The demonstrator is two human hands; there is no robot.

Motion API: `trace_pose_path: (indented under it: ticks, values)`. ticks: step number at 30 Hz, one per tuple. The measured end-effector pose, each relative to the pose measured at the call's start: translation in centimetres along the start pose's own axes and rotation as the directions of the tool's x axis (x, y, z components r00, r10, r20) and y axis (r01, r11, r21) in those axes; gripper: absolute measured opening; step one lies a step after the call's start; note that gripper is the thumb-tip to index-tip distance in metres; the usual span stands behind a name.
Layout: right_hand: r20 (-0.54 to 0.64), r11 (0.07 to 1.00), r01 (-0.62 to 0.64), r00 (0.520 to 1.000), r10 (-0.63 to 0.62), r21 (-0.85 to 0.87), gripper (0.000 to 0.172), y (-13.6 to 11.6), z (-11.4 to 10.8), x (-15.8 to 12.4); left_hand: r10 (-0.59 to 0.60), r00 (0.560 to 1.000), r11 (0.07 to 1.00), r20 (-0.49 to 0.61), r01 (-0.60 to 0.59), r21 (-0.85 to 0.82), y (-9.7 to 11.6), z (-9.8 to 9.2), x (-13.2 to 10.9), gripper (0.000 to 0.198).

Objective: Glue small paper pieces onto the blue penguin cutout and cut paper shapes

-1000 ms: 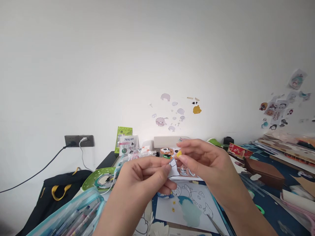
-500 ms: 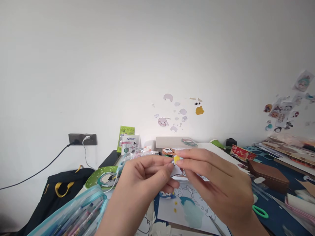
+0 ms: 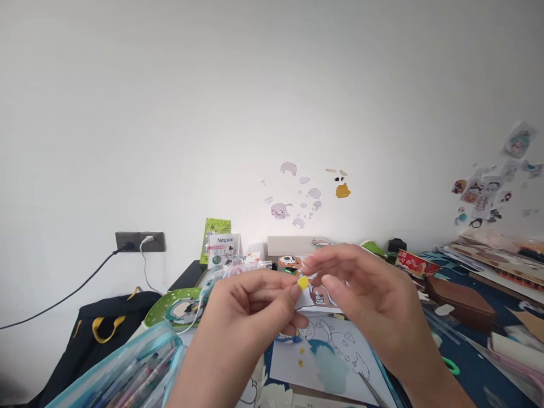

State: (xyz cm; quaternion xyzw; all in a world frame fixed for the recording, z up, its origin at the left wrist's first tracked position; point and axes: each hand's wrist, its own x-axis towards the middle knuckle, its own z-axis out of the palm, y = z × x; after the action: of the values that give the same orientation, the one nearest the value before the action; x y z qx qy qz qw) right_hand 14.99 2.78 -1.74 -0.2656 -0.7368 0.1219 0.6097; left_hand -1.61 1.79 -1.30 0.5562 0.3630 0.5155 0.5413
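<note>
On our cluttered worktop [image 3: 467,351] lies the printed sheet [image 3: 335,362]. Above the sheet we hold our right hand [image 3: 369,300], fingers apart and blurred, and our left hand [image 3: 250,317], fingers clamped on a white scrap [image 3: 304,299] bearing a yellow piece [image 3: 303,283]

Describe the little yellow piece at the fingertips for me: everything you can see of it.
The yellow piece is tiny, flat and roughly square, bright yellow, and looks like paper or a sticker. It is held up in the air, tilted, at the thumb tip of the left hand, on the upper edge of the white paper scrap in that hand's grip. I cannot tell whether it is stuck to the scrap. The right hand hovers just beside it, fingers blurred, apparently not touching it.
</note>
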Motion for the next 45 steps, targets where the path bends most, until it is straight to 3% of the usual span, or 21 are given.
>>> trace_pose_path:
  ticks: [2,4,9,16,28,38,45]
  values:
    - [0.034,0.975,-0.197,0.980,0.195,0.104,0.006,-0.1,0.0,0.1,-0.005,1.000,1.000,-0.001,0.005,-0.004,0.0,0.1,0.0,0.020]
    - [0.091,0.940,-0.307,0.951,0.296,0.151,0.007,-0.3,0.1,0.2,-0.009,1.000,1.000,0.002,0.009,0.001,0.0,0.1,0.0,0.020]
    - [0.135,0.906,-0.363,0.931,0.340,0.217,0.013,-0.3,0.4,0.2,-0.005,1.000,0.999,0.028,0.004,0.039,0.0,0.2,0.0,0.019]
    - [0.146,0.903,-0.362,0.931,0.336,0.230,0.018,-0.1,0.4,0.2,-0.001,0.998,1.000,0.056,0.001,0.002,-0.3,0.2,0.2,0.016]
    - [0.042,0.925,-0.320,0.947,0.319,0.204,0.016,-0.5,0.9,-0.1,-0.025,0.999,1.000,0.032,0.025,0.011,-0.4,-0.2,0.2,0.012]
    - [-0.031,0.977,-0.208,0.977,0.210,0.050,0.018,-0.8,1.3,-0.2,-0.011,0.999,1.000,0.044,0.010,0.019,-0.6,-0.2,0.2,0.017]
    - [-0.016,0.982,-0.183,0.983,0.184,0.042,0.018,-1.0,1.2,-0.2,-0.011,0.998,1.000,0.062,0.010,0.010,-0.7,-0.3,0.1,0.016]
